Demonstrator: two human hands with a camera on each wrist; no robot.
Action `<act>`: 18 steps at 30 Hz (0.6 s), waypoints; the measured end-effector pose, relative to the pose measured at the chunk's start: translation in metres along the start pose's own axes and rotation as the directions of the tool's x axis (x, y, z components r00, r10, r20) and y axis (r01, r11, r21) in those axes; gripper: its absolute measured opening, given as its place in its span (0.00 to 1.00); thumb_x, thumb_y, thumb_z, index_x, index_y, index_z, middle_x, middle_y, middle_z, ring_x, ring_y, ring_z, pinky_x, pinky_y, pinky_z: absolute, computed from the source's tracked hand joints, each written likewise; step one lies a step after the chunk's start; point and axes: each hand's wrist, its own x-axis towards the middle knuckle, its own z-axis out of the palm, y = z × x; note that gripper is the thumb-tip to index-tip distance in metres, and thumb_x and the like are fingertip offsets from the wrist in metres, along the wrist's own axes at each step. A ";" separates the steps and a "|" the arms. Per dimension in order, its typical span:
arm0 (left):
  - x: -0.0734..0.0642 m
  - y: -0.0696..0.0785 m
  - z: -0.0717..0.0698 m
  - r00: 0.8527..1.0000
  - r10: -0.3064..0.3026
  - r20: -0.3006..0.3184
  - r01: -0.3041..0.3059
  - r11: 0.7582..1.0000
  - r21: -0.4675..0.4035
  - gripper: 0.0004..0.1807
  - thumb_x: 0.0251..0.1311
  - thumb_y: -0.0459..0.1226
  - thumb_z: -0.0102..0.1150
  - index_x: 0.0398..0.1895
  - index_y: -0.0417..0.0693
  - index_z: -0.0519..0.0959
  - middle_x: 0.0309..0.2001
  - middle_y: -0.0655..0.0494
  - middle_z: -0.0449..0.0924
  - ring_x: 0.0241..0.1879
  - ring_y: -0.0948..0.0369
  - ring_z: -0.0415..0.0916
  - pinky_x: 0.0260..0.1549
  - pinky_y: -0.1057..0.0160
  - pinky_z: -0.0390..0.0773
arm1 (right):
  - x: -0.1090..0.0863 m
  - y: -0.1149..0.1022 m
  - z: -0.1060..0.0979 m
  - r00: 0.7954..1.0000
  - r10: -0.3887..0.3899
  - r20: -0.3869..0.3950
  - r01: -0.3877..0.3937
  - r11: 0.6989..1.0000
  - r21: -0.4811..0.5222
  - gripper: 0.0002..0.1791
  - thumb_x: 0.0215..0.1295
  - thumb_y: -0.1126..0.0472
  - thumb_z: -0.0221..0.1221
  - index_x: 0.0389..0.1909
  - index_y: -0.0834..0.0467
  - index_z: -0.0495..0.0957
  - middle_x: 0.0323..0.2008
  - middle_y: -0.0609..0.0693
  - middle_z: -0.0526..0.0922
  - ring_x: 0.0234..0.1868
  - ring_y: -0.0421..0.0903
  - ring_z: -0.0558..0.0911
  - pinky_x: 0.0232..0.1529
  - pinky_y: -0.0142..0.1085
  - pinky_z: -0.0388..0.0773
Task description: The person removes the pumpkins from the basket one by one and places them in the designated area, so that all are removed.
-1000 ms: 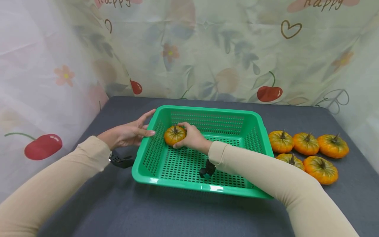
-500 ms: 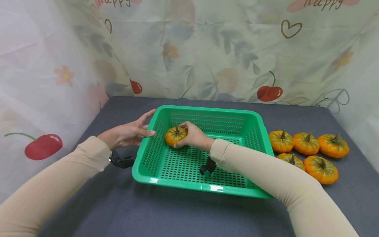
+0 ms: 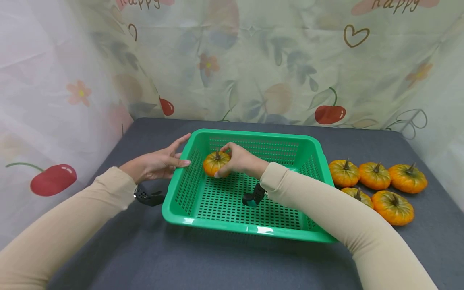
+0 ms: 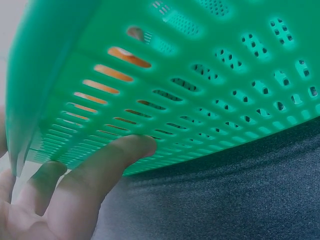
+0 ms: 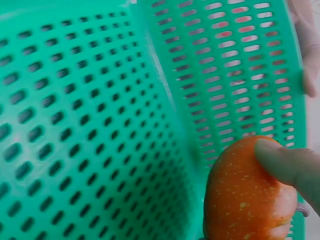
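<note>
In the head view, my right hand [image 3: 242, 161] grips a small orange pumpkin [image 3: 214, 164] between thumb and fingers, inside a green plastic basket [image 3: 250, 230] close to its left wall. Up close in the right wrist view, the thumb presses on the smooth side of the pumpkin [image 5: 247, 195]; whether its underside touches the basket floor cannot be told. My left hand [image 3: 156, 163] lies at the basket's left rim with fingers extended. The left wrist view has its fingers [image 4: 100, 170] against the slotted outer wall, the pumpkin's orange showing through the slots.
Several more pumpkins [image 3: 376, 176] stand in two rows on the dark grey tabletop [image 3: 232, 264], right of the basket. Printed fabric [image 3: 250, 72] hangs behind the table and along its sides. Each wrist bears a black camera mount [image 3: 148, 196].
The right hand and the pumpkin have shifted slightly right, and the hand has risen a little in the last half second. The left hand and basket have hardly moved.
</note>
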 end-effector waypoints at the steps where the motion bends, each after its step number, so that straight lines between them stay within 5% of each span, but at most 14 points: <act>1: 0.000 0.000 0.000 1.000 0.000 0.001 0.000 1.000 0.000 0.53 0.68 0.29 0.53 0.73 0.86 0.31 0.78 0.48 0.36 0.56 0.48 0.76 0.52 0.41 0.77 | -0.001 -0.002 -0.001 1.000 -0.002 0.007 0.002 1.000 0.015 0.42 0.48 0.67 0.73 0.63 0.56 0.62 0.61 0.59 0.69 0.55 0.54 0.76 0.52 0.41 0.79; 10: 0.000 0.002 0.000 1.000 0.003 0.000 -0.003 1.000 0.002 0.53 0.68 0.29 0.53 0.73 0.85 0.30 0.78 0.48 0.36 0.55 0.49 0.77 0.52 0.41 0.77 | -0.010 -0.017 -0.014 0.997 -0.040 0.068 0.040 0.999 0.004 0.47 0.48 0.67 0.73 0.70 0.51 0.62 0.66 0.58 0.63 0.55 0.53 0.75 0.53 0.44 0.79; 18: -0.001 0.001 0.000 1.000 -0.002 0.004 0.002 1.000 0.004 0.53 0.68 0.29 0.52 0.74 0.84 0.30 0.78 0.48 0.37 0.55 0.50 0.77 0.52 0.42 0.77 | -0.030 -0.028 -0.033 0.995 -0.088 0.037 0.089 0.996 -0.016 0.42 0.45 0.64 0.75 0.64 0.48 0.68 0.65 0.54 0.63 0.53 0.51 0.74 0.50 0.40 0.78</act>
